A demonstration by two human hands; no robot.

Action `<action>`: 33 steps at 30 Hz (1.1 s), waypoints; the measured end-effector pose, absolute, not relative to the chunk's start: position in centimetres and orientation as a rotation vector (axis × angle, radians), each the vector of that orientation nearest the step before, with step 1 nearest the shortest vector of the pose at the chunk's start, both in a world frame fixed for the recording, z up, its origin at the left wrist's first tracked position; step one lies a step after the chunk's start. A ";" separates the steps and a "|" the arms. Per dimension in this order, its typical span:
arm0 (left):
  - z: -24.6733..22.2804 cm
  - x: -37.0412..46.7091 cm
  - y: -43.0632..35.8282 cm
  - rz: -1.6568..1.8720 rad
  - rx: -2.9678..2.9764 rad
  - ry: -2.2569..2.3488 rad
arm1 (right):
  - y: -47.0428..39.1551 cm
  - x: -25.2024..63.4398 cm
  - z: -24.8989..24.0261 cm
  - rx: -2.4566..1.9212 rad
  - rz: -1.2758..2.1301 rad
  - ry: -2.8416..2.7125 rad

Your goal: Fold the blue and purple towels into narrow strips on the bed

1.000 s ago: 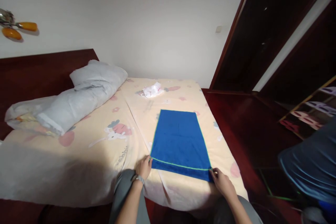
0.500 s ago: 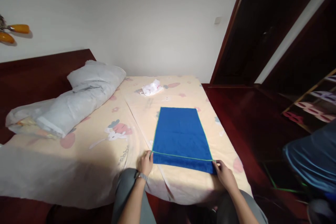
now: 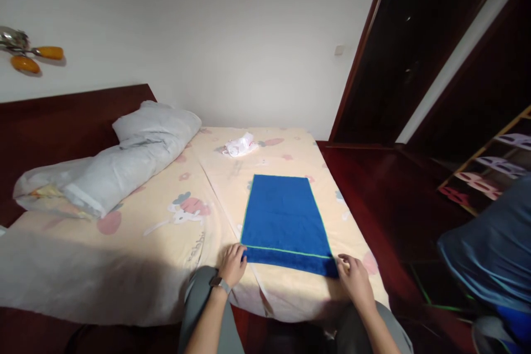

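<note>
A blue towel [image 3: 285, 210] with a thin green hem lies flat on the bed, its near end folded over into a narrow strip [image 3: 290, 262]. The green hem runs across the top of that strip. At the strip's left end, my left hand [image 3: 233, 263], with a watch on the wrist, has its curled fingers closed on the towel's edge. On the opposite side, the bent fingers and thumb of my right hand [image 3: 355, 278] are at the strip's right end. The hand partly hides that grip.
The bed [image 3: 166, 254] has a patterned sheet. A grey quilt [image 3: 133, 160] lies bunched by the headboard [image 3: 74, 121]. A crumpled white bag [image 3: 240, 145] rests beyond the towel. A rack of slippers [image 3: 493, 168] and blue cloth [image 3: 489, 243] are at right.
Both hands have shifted from the corners of the green hem to the ends of the folded strip. The towel lies much as before, and the view has tilted slightly.
</note>
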State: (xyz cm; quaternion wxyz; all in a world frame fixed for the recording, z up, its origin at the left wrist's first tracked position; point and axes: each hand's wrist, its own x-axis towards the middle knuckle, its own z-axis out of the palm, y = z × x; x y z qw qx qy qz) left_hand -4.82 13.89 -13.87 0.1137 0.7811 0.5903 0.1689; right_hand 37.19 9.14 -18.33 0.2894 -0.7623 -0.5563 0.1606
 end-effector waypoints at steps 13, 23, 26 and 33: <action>-15.7 -6.6 16.8 0.514 2.206 1.525 | 10.4 37.3 -18.9 -1.825 0.702 -1.623; -17.7 -6.5 20.6 0.774 1.724 1.564 | 13.7 38.3 -18.9 -1.889 0.802 -1.298; -18.1 -6.8 20.9 0.773 1.694 1.556 | 14.7 38.0 -18.9 -1.921 0.798 -1.296; -17.8 -5.9 21.4 0.838 1.741 1.612 | 15.2 38.2 -19.7 -2.015 0.748 -1.298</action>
